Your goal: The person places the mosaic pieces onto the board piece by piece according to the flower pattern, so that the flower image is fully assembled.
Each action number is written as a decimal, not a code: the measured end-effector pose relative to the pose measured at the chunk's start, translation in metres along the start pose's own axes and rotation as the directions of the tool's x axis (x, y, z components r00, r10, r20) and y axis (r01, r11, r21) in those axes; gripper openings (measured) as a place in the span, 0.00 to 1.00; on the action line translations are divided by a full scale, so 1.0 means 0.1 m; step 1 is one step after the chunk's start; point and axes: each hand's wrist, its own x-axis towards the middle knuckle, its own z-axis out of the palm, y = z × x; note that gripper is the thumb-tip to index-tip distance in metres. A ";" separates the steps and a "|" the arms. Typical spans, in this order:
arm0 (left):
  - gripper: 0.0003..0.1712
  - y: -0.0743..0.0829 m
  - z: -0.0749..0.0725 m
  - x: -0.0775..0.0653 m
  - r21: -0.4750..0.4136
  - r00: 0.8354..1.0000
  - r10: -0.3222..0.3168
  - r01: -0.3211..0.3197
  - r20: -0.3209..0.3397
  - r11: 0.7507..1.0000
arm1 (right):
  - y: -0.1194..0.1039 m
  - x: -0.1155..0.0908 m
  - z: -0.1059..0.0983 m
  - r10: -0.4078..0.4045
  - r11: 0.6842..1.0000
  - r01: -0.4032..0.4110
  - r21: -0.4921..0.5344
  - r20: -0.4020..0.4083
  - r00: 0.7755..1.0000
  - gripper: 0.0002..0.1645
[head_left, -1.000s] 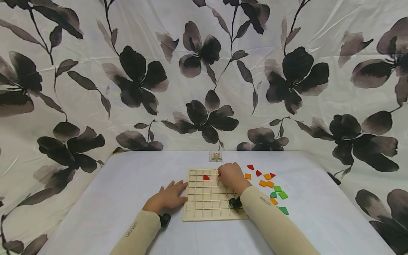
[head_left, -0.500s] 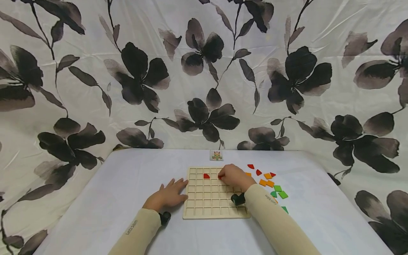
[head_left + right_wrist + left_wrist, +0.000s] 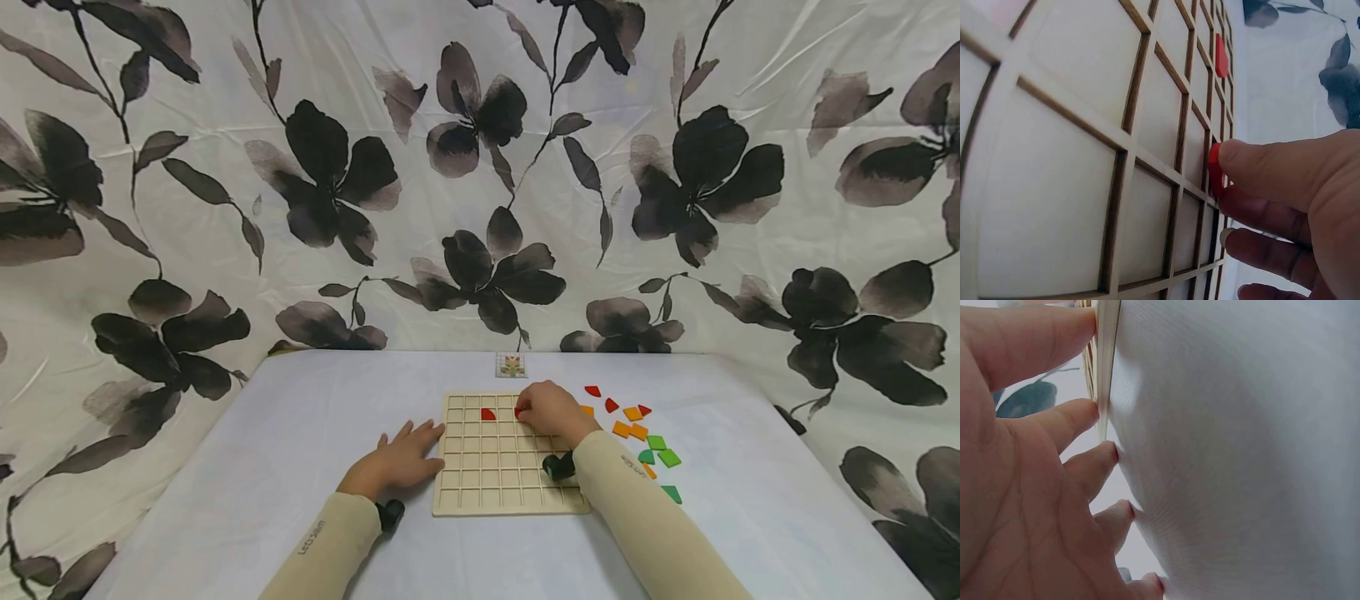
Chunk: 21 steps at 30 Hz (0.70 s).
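A wooden grid board [image 3: 495, 479] lies on the white table. My left hand [image 3: 397, 458] is spread with straight fingers, its thumb and fingers touching the board's left edge; the left wrist view shows the thumb [image 3: 1047, 344] against that edge. Over the upper part of the grid, my right hand [image 3: 555, 410] pinches a red quarter-round tile [image 3: 1214, 169] between thumb and fingers, down at one of the cells. Whether the tile lies flat in the cell is hidden by the fingers. Another red tile [image 3: 488, 414] sits in a cell to the left, in the same row region.
Right of the board lie loose tiles: red ones [image 3: 592, 391], orange squares [image 3: 622, 429], light green squares [image 3: 669, 457] and dark green ones [image 3: 671, 494]. A small pattern card [image 3: 512, 365] lies beyond the board's far edge. A floral cloth [image 3: 495, 271] hangs behind the table.
My right hand has shifted slightly to the right and turned, so the red tile at its fingertips shows more. My left hand stays at the board's edge.
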 end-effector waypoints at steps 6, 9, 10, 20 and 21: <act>0.36 0.01 -0.01 -0.02 -0.006 1.000 0.005 -0.005 -0.003 1.000 | -0.04 -0.01 -0.02 0.019 1.000 -0.019 -0.010 0.015 1.000 0.11; 0.36 0.01 -0.01 -0.02 -0.006 1.000 0.005 -0.005 -0.005 1.000 | -0.06 -0.02 -0.03 0.032 0.999 -0.032 -0.022 0.014 0.999 0.11; 0.36 0.02 -0.01 -0.02 -0.005 1.000 0.004 -0.004 -0.005 1.000 | -0.07 -0.02 -0.03 0.035 0.999 -0.035 -0.027 0.011 0.999 0.10; 0.37 0.01 0.00 0.00 -0.008 1.000 -0.002 0.002 -0.004 1.000 | -0.10 -0.03 -0.03 0.055 0.995 -0.056 -0.088 -0.008 0.998 0.13; 0.37 0.01 0.00 0.00 -0.008 1.000 -0.004 0.004 -0.005 1.000 | -0.10 -0.03 -0.03 0.039 0.995 -0.039 -0.088 -0.008 0.999 0.12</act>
